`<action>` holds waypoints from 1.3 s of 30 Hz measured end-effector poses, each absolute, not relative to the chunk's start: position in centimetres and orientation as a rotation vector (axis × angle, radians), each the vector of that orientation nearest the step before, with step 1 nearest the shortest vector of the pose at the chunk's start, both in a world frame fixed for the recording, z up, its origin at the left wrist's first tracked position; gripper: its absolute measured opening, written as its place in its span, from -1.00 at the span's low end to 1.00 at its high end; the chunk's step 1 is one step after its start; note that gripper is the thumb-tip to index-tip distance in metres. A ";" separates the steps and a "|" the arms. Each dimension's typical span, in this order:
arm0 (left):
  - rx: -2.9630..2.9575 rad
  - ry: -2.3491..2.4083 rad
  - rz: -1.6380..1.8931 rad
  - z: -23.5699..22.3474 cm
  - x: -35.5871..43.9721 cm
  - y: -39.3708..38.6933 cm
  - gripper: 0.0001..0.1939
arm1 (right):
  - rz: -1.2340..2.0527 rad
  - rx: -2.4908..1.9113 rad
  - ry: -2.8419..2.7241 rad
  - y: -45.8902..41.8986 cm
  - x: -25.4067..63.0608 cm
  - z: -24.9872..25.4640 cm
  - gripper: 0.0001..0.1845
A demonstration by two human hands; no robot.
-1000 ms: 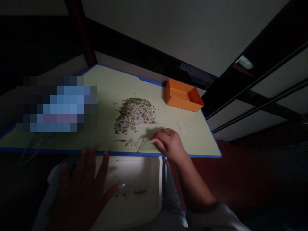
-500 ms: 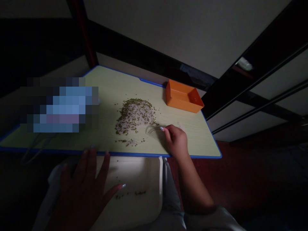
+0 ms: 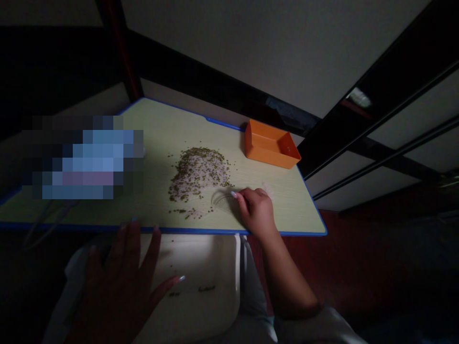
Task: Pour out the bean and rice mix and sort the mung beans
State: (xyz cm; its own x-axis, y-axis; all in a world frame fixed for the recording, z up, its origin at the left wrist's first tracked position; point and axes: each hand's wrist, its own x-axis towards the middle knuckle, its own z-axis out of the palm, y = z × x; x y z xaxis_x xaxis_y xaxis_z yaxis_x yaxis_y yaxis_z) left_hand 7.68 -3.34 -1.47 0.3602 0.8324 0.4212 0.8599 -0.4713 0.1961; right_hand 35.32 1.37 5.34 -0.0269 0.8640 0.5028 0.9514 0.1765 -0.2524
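Observation:
A heap of small green beans mixed with pale grains [image 3: 201,174] lies on the pale yellow board [image 3: 158,124] with a blue rim. Just right of the heap, my right hand [image 3: 257,210] rests near the board's front edge, its thumb and fingers pinched on a clear, curved piece of plastic [image 3: 221,199]. The piece is see-through, so its exact kind is unclear. In shadow, my left hand [image 3: 116,282] has its fingers spread over the left side of a white tray [image 3: 234,272] in my lap, fingertips near the board's front edge. A few dark beans [image 3: 207,288] lie in the tray.
An orange open box [image 3: 270,155] stands at the board's back right corner. On the left, a pixelated bluish object [image 3: 93,160] sits on the board, with a thin loop [image 3: 43,227] hanging over the front edge. Cabinet panels [image 3: 398,124] rise behind and to the right.
The clear piece in my right hand has moved slightly left along the board. Some beans in the tray have shifted. My left hand stays spread; the whole view has drifted a little.

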 end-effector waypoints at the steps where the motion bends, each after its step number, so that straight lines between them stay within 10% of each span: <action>1: -2.555 -1.595 -0.753 -1.4 7.7 -3.4 -0.04 | -0.218 -1.704 -1.914 1.4 35.3 5.4 -0.65; 39: -2.541 -1.623 -0.760 -1.3 8.0 -3.5 -0.07 | 0.132 -1.372 -2.075 0.8 35.7 5.9 -0.60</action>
